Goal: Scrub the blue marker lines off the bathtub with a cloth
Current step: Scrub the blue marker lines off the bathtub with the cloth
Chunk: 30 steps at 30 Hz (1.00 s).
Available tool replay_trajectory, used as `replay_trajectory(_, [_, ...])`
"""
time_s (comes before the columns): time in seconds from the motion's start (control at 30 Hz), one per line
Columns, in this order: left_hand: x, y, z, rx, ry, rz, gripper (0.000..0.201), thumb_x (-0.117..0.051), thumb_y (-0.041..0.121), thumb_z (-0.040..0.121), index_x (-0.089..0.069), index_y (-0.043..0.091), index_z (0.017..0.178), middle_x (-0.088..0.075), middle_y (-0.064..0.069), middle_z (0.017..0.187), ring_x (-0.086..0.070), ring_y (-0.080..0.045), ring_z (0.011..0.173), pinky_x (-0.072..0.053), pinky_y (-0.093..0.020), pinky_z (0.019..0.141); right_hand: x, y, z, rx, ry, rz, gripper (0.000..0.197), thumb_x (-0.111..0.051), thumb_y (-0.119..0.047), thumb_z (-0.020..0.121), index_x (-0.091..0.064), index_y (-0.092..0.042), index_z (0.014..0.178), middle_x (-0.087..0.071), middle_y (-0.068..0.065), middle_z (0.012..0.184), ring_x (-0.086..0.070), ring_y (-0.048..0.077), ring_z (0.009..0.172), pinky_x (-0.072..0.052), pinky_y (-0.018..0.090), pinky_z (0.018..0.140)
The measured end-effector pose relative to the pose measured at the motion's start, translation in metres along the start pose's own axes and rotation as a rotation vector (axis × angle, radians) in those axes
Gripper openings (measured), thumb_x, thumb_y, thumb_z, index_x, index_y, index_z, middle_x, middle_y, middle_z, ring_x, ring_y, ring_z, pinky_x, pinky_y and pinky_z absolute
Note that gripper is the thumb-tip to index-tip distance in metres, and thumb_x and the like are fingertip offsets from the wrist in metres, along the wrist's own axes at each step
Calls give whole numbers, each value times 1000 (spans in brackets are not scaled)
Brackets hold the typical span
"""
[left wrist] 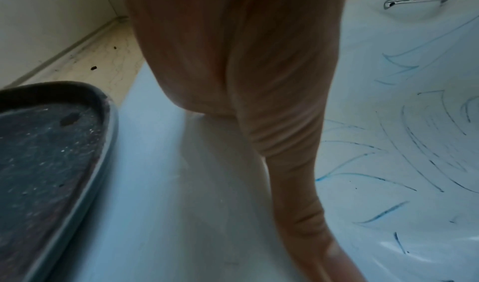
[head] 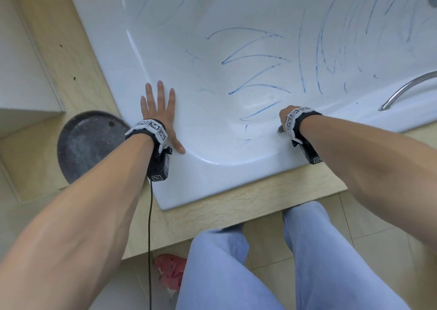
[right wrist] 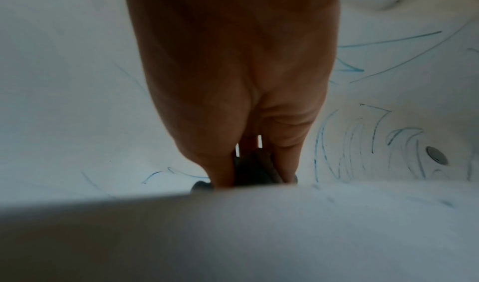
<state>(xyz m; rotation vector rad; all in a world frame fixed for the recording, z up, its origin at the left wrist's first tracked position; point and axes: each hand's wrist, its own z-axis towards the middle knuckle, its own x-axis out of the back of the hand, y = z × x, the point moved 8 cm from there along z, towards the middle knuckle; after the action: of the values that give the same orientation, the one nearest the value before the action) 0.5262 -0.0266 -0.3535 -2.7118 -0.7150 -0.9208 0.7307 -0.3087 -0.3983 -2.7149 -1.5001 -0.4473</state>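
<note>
The white bathtub [head: 189, 179] has blue marker lines [head: 255, 56] scrawled over its inner wall and floor. My left hand [head: 158, 111] lies flat on the near-left rim with its fingers straight and spread, holding nothing; the left wrist view shows its palm side [left wrist: 233, 81] pressed on the rim. My right hand [head: 283, 118] reaches over the near rim into the tub. In the right wrist view its fingers [right wrist: 285, 153] pinch a dark grey cloth [right wrist: 254, 167] against the inner wall. In the head view only a grey tip of the cloth [head: 279, 129] shows.
A chrome grab handle [head: 406, 89] is fixed on the right rim. A dark round tray [head: 89, 141] sits on the beige tiled ledge left of the tub. The drain fitting [right wrist: 436, 155] lies further along the tub. A pink slipper [head: 170, 272] lies on the floor by my legs.
</note>
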Motion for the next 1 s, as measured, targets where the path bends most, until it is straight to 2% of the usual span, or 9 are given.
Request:
replay_trajectory(0.17, [0, -3, -2, -1, 5, -16, 185, -81, 79, 13, 28, 22, 151, 42, -12, 153, 39, -43, 138, 18, -60, 114, 19, -36, -9, -6, -123, -261, 26, -75, -7, 71, -54, -17, 59, -54, 7, 64, -63, 26, 88, -54, 41, 80])
replay_trajectory(0.3, [1, -3, 1, -25, -29, -47, 187, -82, 77, 11, 29, 22, 151, 44, -12, 152, 41, -44, 136, 17, -65, 112, 23, -59, 0, 10, -164, -246, 20, -71, -13, 77, -57, -21, 65, -57, 2, 71, -58, 21, 75, -52, 33, 67])
replay_trajectory(0.37, [1, -3, 1, -26, -47, -37, 186, -85, 74, 13, 30, 22, 151, 45, -11, 151, 43, -45, 134, 19, -66, 110, 9, -72, 34, 57, -194, -197, 10, -68, -28, 77, -65, -20, 83, -64, 3, 86, -61, 22, 78, -57, 38, 78])
replay_trajectory(0.47, [2, -3, 3, -27, -58, -33, 186, -87, 71, 15, 30, 22, 150, 46, -10, 150, 50, -42, 127, 25, -65, 105, -28, -93, 115, 194, -156, -81, 47, -53, -50, 69, -61, -26, 109, -62, 2, 119, -61, 31, 104, -50, 47, 95])
replay_trajectory(0.57, [2, -4, 5, -37, -71, -38, 186, -86, 73, 14, 31, 22, 150, 45, -10, 151, 49, -44, 127, 24, -68, 103, -11, -121, 76, 263, -168, 77, 80, -34, -59, 60, -56, -27, 130, -56, 2, 130, -54, 32, 117, -40, 39, 101])
replay_trajectory(0.7, [1, -2, 5, -92, -60, -57, 183, -84, 76, 17, 29, 26, 151, 42, -8, 153, 45, -48, 131, 28, -66, 97, -1, -138, 75, 286, -145, 306, 57, -57, -34, 75, -55, -36, 133, -56, -3, 134, -55, 26, 117, -42, 36, 103])
replay_trajectory(0.8, [2, -3, 6, -110, -52, -68, 181, -85, 75, 18, 29, 28, 150, 43, -6, 153, 54, -42, 123, 30, -65, 97, 6, -141, 75, 269, -147, 489, 63, -63, -15, 66, -64, -37, 125, -60, -9, 124, -57, 21, 108, -49, 27, 91])
replay_trajectory(0.93, [3, -2, 5, -105, -50, -42, 181, -86, 74, 19, 30, 28, 150, 44, -6, 153, 56, -40, 120, 31, -64, 96, 10, -139, 61, 309, -191, 583, 55, -60, -3, 71, -72, -38, 111, -63, -18, 98, -56, 8, 82, -45, 18, 65])
replay_trajectory(1.0, [3, -1, 5, -103, -48, -45, 181, -86, 75, 19, 30, 28, 150, 44, -6, 153, 56, -40, 120, 33, -63, 94, 6, -140, 57, 311, -228, 590, 48, -69, -15, 68, -73, -36, 112, -63, -11, 112, -61, 15, 97, -56, 30, 80])
